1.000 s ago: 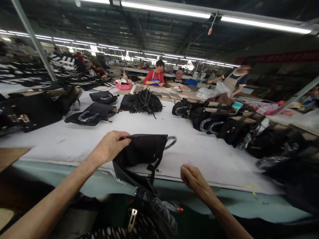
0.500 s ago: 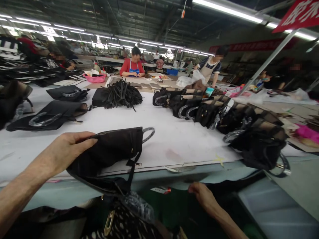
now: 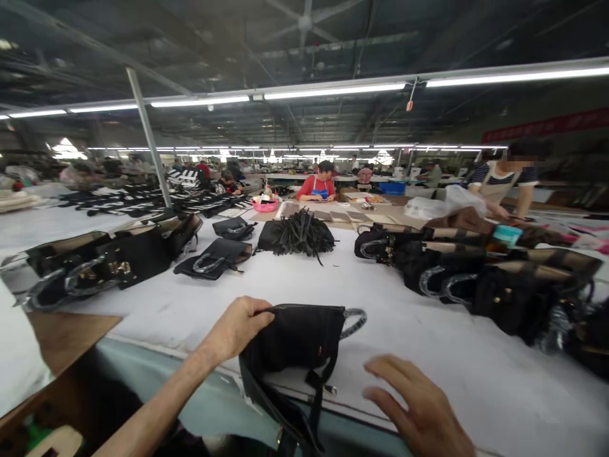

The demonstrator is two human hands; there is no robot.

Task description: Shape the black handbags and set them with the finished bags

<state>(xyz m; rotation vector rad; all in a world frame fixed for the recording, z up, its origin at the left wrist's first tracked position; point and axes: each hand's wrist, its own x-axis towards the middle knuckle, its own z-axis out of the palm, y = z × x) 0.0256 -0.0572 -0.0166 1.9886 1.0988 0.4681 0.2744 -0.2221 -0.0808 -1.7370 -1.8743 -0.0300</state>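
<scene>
A black handbag (image 3: 299,333) lies at the near edge of the white table (image 3: 333,279), its wrapped handle pointing right and its strap hanging over the edge. My left hand (image 3: 238,327) grips the bag's upper left corner, fingers closed on it. Just right of the bag, my right hand (image 3: 421,406) hovers low over the table with fingers stretched out and nothing in it.
A row of black handbags (image 3: 457,273) runs along the right side. More bags (image 3: 104,260) lie at left, two flat ones (image 3: 214,257) mid-table, and a pile of black straps (image 3: 299,231) behind. People work at the far tables. A brown board (image 3: 61,336) sits lower left.
My right hand rose from below the table edge and now hovers open beside the bag. The view swung back left and tilted up. My left hand kept its grip.
</scene>
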